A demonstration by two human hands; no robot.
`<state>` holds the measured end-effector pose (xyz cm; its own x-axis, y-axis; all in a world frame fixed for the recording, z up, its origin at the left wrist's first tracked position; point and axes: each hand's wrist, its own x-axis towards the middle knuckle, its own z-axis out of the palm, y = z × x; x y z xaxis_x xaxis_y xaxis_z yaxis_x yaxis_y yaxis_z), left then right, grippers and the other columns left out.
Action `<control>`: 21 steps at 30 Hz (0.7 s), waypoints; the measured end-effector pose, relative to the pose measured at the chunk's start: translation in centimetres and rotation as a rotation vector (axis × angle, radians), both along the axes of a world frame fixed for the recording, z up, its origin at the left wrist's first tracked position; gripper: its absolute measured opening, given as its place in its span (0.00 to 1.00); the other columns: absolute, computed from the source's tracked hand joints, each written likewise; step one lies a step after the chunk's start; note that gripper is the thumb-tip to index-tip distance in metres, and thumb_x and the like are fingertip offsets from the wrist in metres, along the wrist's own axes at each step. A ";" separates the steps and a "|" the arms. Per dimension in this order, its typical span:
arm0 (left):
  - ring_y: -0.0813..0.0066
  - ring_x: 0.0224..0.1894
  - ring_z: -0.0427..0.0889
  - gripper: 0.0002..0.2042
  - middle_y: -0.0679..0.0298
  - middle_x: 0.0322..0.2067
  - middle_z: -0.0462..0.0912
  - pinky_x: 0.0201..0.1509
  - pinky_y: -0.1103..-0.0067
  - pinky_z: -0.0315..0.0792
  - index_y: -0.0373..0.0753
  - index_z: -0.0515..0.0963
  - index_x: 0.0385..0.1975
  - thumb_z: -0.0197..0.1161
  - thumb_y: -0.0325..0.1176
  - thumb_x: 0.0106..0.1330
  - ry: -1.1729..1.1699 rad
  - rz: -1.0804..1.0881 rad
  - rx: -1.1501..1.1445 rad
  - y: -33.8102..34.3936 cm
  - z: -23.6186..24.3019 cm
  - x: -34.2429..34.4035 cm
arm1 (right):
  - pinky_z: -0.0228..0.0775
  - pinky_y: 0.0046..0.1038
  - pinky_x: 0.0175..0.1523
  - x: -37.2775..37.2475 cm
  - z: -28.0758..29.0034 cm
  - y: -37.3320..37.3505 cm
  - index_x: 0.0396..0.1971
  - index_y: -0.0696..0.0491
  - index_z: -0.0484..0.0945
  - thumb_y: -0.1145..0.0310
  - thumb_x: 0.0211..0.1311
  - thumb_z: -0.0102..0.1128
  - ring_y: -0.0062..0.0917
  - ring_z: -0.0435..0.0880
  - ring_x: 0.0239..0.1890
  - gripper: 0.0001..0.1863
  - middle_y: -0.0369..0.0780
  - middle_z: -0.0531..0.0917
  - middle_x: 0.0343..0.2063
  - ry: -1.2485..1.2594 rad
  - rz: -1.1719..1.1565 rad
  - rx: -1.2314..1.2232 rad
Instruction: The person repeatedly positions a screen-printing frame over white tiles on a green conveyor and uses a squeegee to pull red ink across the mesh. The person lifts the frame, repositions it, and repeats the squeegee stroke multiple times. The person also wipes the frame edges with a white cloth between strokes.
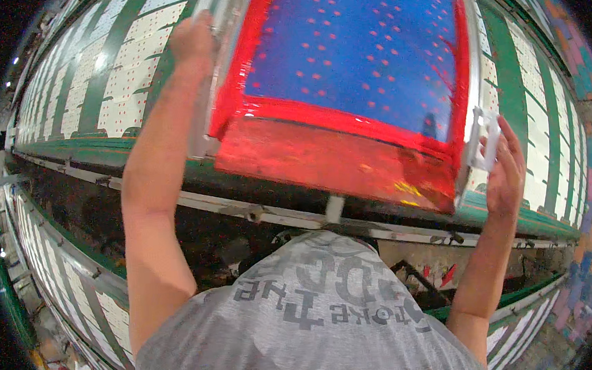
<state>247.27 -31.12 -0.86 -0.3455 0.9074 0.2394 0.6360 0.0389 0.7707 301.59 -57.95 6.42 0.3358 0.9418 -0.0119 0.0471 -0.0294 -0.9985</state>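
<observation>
A large screen-printing frame with metal side rails is tilted in front of me. Its blue mesh is dotted with small red spots and bordered by bright red. Red ink smears the near band, with a few yellow streaks at its right. At the frame's far left rail, my left hand is closed around the edge, slightly blurred. On the opposite side, my right hand wraps its fingers round a pale handle-like piece on the right rail.
The frame is over a long green table carrying rows of white sheets with small red dots. A metal rail runs along its near edge. Another table with white sheets lies behind me. Coloured paving shows at the right.
</observation>
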 end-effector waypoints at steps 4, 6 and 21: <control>0.49 0.44 0.84 0.24 0.46 0.42 0.88 0.54 0.58 0.74 0.32 0.86 0.43 0.60 0.52 0.73 0.023 -0.049 0.048 2.0 -2.0 -10.4 | 0.72 0.37 0.70 -8.7 -2.6 2.3 0.74 0.64 0.66 0.65 0.76 0.60 0.33 0.81 0.62 0.32 0.50 0.77 0.66 0.094 0.093 0.026; 0.54 0.42 0.84 0.25 0.48 0.40 0.89 0.52 0.60 0.74 0.29 0.87 0.44 0.63 0.51 0.71 0.159 0.006 0.059 2.4 -3.2 -14.5 | 0.69 0.35 0.70 -11.9 -3.8 2.6 0.72 0.64 0.69 0.66 0.70 0.64 0.30 0.80 0.60 0.34 0.49 0.78 0.65 0.133 0.095 0.000; 0.62 0.40 0.80 0.22 0.53 0.37 0.86 0.49 0.64 0.72 0.29 0.87 0.49 0.64 0.46 0.74 -0.059 0.061 -0.030 -1.5 -10.5 -19.9 | 0.70 0.33 0.66 -19.1 -9.7 -1.5 0.73 0.61 0.69 0.64 0.72 0.64 0.29 0.79 0.58 0.33 0.44 0.76 0.67 0.131 0.016 -0.150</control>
